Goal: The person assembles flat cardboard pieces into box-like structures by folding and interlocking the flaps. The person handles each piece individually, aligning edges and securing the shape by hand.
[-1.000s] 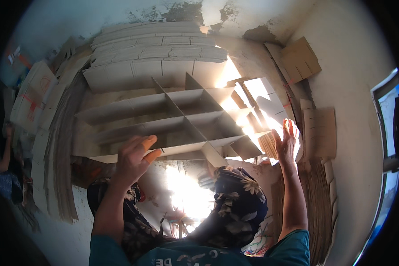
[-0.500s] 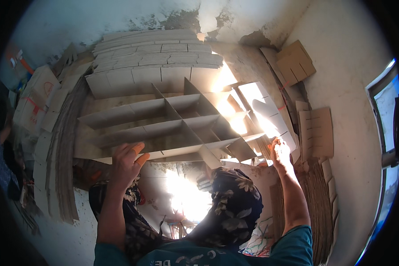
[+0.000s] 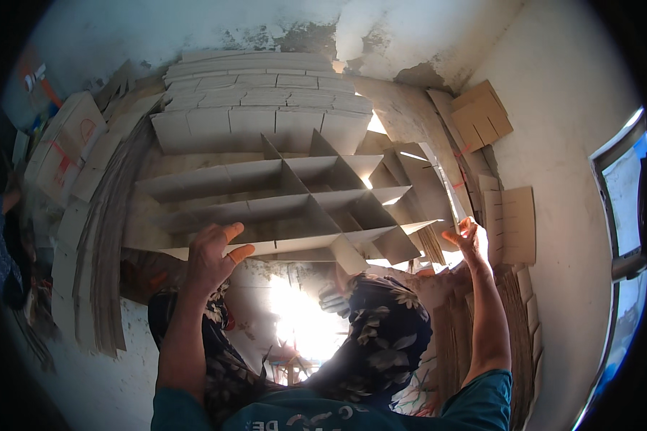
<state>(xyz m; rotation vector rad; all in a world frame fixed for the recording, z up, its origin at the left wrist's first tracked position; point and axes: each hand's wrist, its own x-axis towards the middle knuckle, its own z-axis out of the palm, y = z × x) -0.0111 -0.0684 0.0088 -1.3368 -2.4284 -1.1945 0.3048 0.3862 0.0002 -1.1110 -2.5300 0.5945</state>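
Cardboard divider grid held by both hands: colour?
Plain tan-brown cardboard divider grid, head view.

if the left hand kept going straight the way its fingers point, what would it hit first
Probably the near edge of the grey cardboard divider grid; the left hand already looks at or against its lower edge, though depth is unclear.

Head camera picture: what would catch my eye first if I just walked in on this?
A big cardboard divider grid fills the middle, its slotted strips forming open cells. The left hand grips its near left edge, while the right hand is at its right end. Flat cardboard stacks lean along the left wall, and bright glare burns below the grid.
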